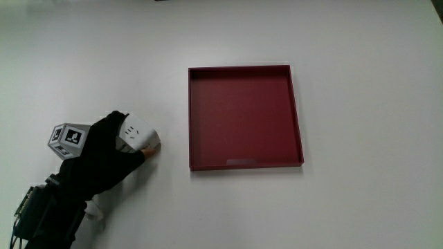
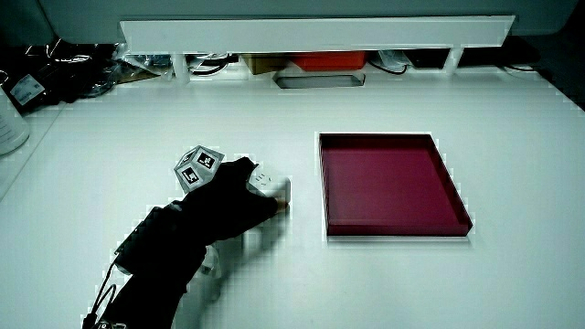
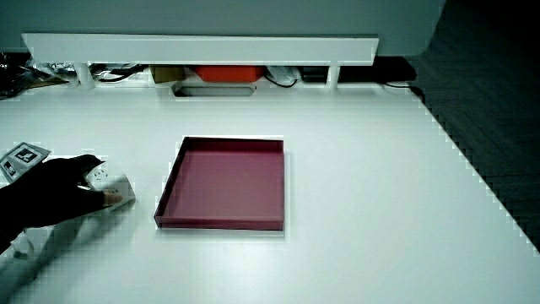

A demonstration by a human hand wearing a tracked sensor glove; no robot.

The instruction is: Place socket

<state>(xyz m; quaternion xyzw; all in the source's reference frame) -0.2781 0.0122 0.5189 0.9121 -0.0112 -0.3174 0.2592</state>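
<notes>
Your hand (image 1: 104, 155) is closed around the white socket (image 1: 137, 133), which sits on the table (image 1: 360, 207) under your fingers (image 1: 142, 153). Beside the grip, apart from it, the red tray (image 1: 299, 124) lies flat; the low partition (image 2: 311, 35) is farther still.

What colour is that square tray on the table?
Dark red; the tray shows best in the main view.

Socket (image 1: 137, 133) smooth white plastic; tray (image 1: 246, 164) matt dark red; table (image 1: 360, 83) smooth, white.
</notes>
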